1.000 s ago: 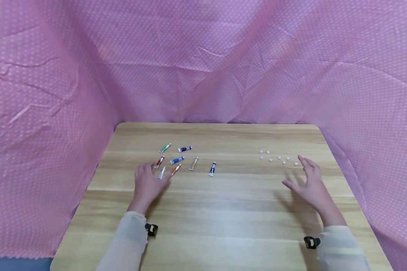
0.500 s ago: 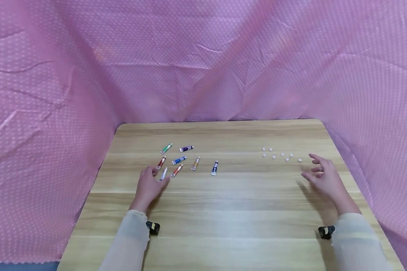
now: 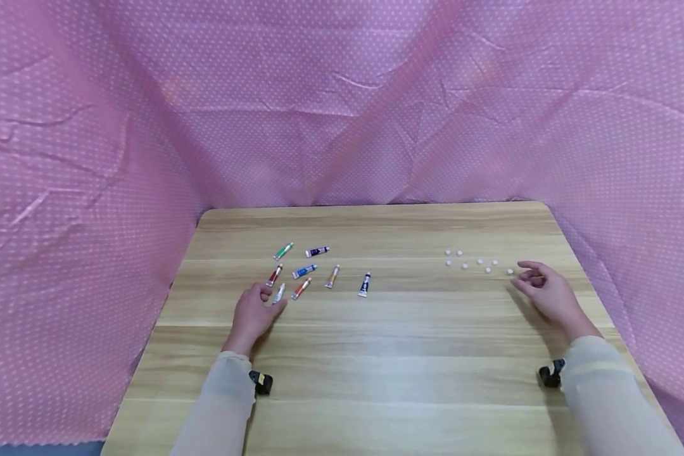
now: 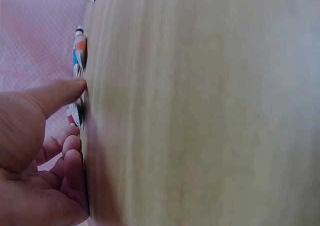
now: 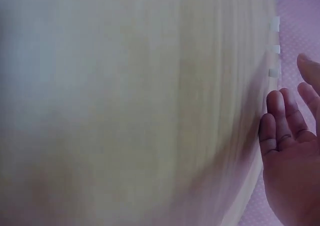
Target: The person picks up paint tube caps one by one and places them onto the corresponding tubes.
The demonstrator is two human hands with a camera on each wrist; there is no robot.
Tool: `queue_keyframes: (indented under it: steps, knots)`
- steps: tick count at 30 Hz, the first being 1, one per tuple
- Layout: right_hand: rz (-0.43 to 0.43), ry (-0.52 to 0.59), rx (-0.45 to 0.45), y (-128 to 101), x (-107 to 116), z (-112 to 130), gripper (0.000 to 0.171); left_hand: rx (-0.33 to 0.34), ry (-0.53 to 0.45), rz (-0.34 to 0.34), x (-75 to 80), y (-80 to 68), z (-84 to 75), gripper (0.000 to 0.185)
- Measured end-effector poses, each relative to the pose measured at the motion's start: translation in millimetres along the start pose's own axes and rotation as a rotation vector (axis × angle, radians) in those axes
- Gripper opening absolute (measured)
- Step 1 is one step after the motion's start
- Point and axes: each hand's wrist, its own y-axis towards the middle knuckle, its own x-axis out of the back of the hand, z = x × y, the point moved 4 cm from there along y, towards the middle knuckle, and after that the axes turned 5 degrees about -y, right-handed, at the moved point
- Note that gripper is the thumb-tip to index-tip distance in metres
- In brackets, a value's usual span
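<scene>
Several small paint tubes lie scattered left of the table's middle, among them a green tube (image 3: 283, 251), a blue tube (image 3: 304, 271) and a white tube (image 3: 278, 293). My left hand (image 3: 272, 297) rests on the wood, with thumb and curled fingers closing round the near end of the white tube, which lies flat. In the left wrist view the thumb (image 4: 65, 93) reaches the tubes (image 4: 78, 53). Several white caps (image 3: 479, 261) sit in a loose row at the right. My right hand (image 3: 527, 277) hovers just beside the nearest cap (image 3: 510, 272), fingers relaxed and holding nothing. The right wrist view shows those fingers (image 5: 287, 116) near three caps (image 5: 274, 73).
The wooden table (image 3: 387, 354) has rounded far corners and is bare across its middle and front. Pink dotted cloth (image 3: 342, 114) hangs behind it and along both sides. A dark blue tube (image 3: 365, 284) lies apart from the others, nearest the middle.
My left hand's fingers have curled in around the white tube. My right hand has moved right and forward toward the last cap, its spread fingers drawing together.
</scene>
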Motion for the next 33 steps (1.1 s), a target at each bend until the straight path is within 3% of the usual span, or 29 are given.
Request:
queue_keyframes:
  steps: [11, 19, 33]
  knots:
    - [0.015, -0.144, 0.032, 22.4, -3.9, 1.5, 0.036, -0.054, 0.041, 0.023, 1.3, 8.4, 1.9, 0.022]
    - [0.015, -0.181, 0.033, 31.5, -5.3, -1.7, 0.025, -0.039, 0.029, 0.051, 4.6, 15.9, 4.4, 0.023]
    - [0.009, -0.200, 0.032, 33.1, -7.7, -0.4, 0.020, -0.017, 0.020, 0.079, 4.9, 16.1, 4.8, 0.026]
